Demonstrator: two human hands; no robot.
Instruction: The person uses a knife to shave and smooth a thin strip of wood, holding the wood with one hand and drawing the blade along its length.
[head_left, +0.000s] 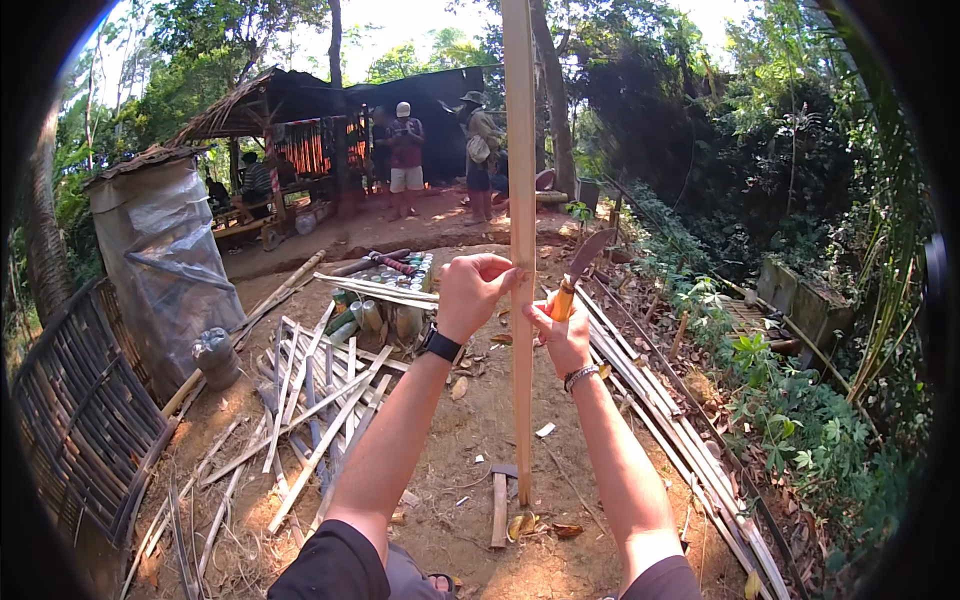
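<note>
A long pale bamboo slat (pixel 522 180) stands upright before me, its lower end on the dirt and its top beyond the picture's upper edge. My left hand (pixel 474 296) is closed in a pinch at the slat's left side, about mid-height. On the other side my right hand (pixel 566 338) grips a knife (pixel 590 254) by its yellowish wooden handle. The dark, curved blade points up and to the right, apart from the slat. My right thumb reaches to the slat's edge. By the slat's foot lies a tool with a wooden handle (pixel 499 512) and a metal head.
Split bamboo strips (pixel 325 425) lie heaped at left, with more strips (pixel 690 450) in a long row at right. A bamboo panel (pixel 85 400) and a plastic-wrapped booth (pixel 165 265) stand at far left. Several people (pixel 405 150) are near a thatched shelter; plants line the right side.
</note>
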